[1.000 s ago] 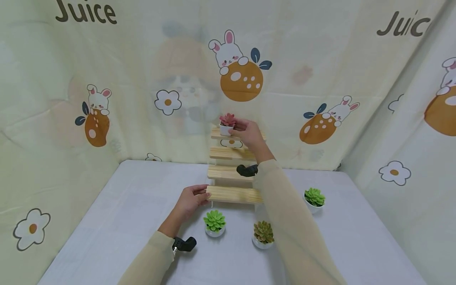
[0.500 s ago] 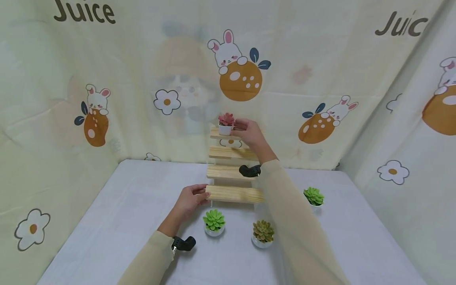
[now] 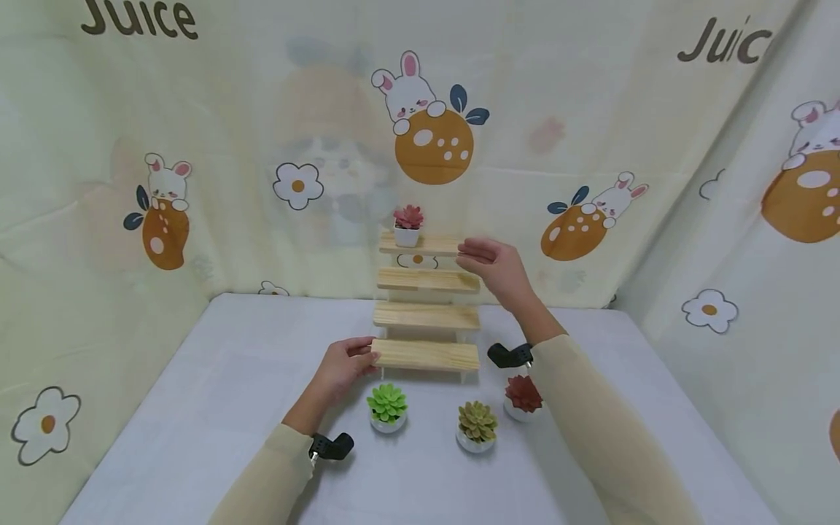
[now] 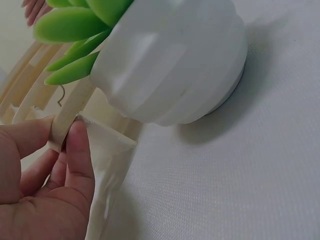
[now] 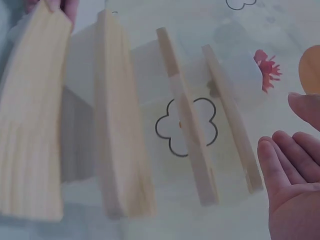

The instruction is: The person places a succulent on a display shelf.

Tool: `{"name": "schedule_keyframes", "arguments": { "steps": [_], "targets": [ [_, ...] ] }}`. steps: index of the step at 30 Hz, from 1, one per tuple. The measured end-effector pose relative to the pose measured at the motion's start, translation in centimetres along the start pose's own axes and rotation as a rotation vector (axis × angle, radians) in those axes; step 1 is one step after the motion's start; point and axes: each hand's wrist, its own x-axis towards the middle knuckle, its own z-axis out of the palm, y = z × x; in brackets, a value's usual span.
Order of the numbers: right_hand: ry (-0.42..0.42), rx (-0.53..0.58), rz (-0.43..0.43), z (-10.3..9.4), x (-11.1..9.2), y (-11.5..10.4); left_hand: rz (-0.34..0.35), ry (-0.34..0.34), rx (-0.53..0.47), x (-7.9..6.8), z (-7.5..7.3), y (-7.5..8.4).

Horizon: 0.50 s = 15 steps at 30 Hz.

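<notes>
A tiered wooden plant stand (image 3: 426,355) stands at the back of the table. My left hand (image 3: 343,368) pinches the left end of its lowest board; the left wrist view shows thumb and fingers (image 4: 79,150) on either side of the board (image 4: 70,112). On the left part of the top board sits a pink succulent (image 3: 408,226) in a white square pot. My right hand (image 3: 495,266), fingers extended and holding nothing, is by the right end of the top board. In the right wrist view the pink succulent (image 5: 267,70) lies beyond that hand's fingertips.
In front of the stand are a green succulent (image 3: 387,408) and an olive one (image 3: 477,426) in round white pots. A dark red succulent (image 3: 523,397) stands beside my right sleeve (image 3: 604,415). A printed curtain (image 3: 262,109) hangs behind the table.
My right hand has left the pink succulent's pot and moved right and slightly down. The pot stays on the top board. The dark red succulent has come into view. My left hand keeps its hold.
</notes>
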Motion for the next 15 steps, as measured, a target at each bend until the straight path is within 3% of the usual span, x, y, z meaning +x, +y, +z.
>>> {"name": "schedule_keyframes", "arguments": {
  "steps": [9, 15],
  "targets": [
    [0.068, -0.024, -0.017, -3.6, -4.7, 3.3, -0.008, -0.004, -0.008, 0.0, -0.3, 0.0],
    [0.168, -0.21, -0.009, -5.8, -8.6, 5.9, -0.014, -0.004, 0.001, 0.2, -0.2, 0.0]
  ]
}}
